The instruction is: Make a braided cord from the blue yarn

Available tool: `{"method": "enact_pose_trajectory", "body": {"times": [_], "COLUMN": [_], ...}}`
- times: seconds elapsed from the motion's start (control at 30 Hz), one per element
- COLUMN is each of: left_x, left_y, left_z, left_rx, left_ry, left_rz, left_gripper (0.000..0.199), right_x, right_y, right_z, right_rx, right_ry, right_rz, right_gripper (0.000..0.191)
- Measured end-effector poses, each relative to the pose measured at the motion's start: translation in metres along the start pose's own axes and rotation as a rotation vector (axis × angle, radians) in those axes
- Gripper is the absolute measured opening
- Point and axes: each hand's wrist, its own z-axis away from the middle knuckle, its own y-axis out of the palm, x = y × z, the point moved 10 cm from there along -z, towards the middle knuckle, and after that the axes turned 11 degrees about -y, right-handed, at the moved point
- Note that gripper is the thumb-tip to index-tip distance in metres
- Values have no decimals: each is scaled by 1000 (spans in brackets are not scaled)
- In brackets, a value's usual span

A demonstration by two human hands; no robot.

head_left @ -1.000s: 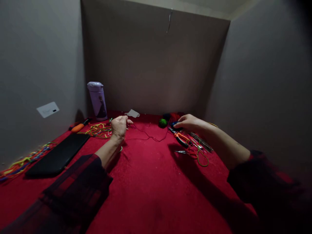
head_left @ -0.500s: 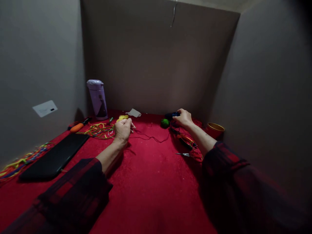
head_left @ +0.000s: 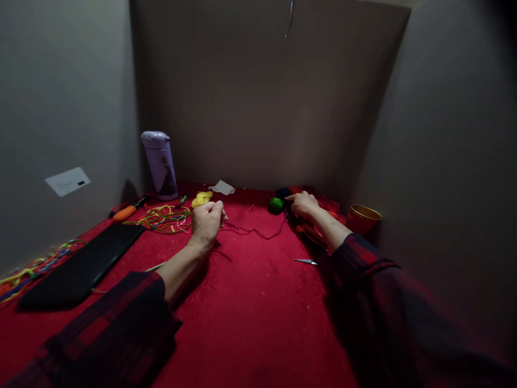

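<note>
My left hand [head_left: 205, 221] is closed, fingers pinched on a thin dark red thread. A small shiny bit shows just beside those fingertips, too small to name. The thread [head_left: 262, 235] runs slackly over the red cloth toward my right hand [head_left: 304, 205]. That hand is over the yarn at the back right, its index finger stretched out beside a green yarn ball [head_left: 276, 205]; the other fingers are partly hidden. Behind it a dark blue yarn ball [head_left: 283, 192] shows in part. Yellow yarn [head_left: 202, 199] lies just behind my left hand.
A purple flask [head_left: 160, 167] stands at the back left, near tangled coloured cords [head_left: 163, 218] and an orange-handled tool [head_left: 124, 213]. A black tablet-like slab [head_left: 83, 267] lies at left. Small pointed blades [head_left: 306, 261] and a gold-rimmed red cup [head_left: 364, 214] are at right.
My right hand has shifted from the dark blue yarn ball to beside the green one, leaving the blue ball behind. My left hand stays closed on the thread. The view has shifted slightly.
</note>
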Motion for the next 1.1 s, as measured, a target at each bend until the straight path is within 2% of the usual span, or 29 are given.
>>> {"method": "enact_pose_trajectory", "body": {"times": [0.07, 0.2, 0.57, 0.83, 0.97, 1.1], "left_x": [0, 2, 10, 8, 7, 5], "left_y": [-1, -5, 2, 3, 3, 3], "left_z": [1, 1, 5, 8, 8, 8], "left_rx": [-11, -60, -36, -44, -46, -47], "left_ry": [-3, -23, -32, -5, 1, 22], "left_rz": [1, 2, -26, -67, -78, -101], "left_gripper": [30, 30, 33, 33, 33, 34], "right_x": [-4, -9, -10, -10, -11, -6], "right_y": [-5, -16, 37, 45, 45, 45], "right_z": [-4, -17, -63, -65, -63, -63], "right_rx": [9, -81, 105, 93, 78, 57], "right_ry": [14, 49, -55, 33, 105, 72], "right_rz": [58, 110, 20, 10, -19, -107], "right_gripper": [29, 32, 35, 37, 47, 46]}}
